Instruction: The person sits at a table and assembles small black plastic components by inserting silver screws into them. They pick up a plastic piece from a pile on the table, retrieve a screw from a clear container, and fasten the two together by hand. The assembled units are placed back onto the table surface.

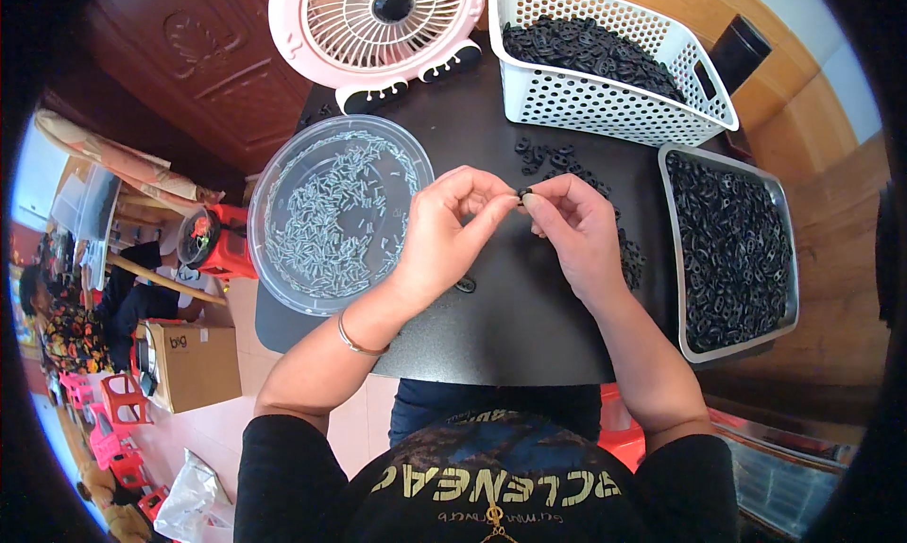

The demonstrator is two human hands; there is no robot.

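My left hand [449, 231] and my right hand [576, 231] meet above the black table [510, 326], fingertips pinched together on a small black part [522, 196]. Whether a pin is in my left fingers is too small to tell. To the left stands a clear round bowl [283, 288] with several small silvery pins [331, 212]. One loose black part [465, 285] lies under my left palm. Several more black parts [553, 160] are scattered beyond my hands.
A white perforated basket [605, 103] full of black parts stands at the back right. A grey metal tray [675, 259] of black parts sits at the right. A pink fan [378, 18] stands at the back. Cardboard box [194, 363] and red stools lie on the floor left.
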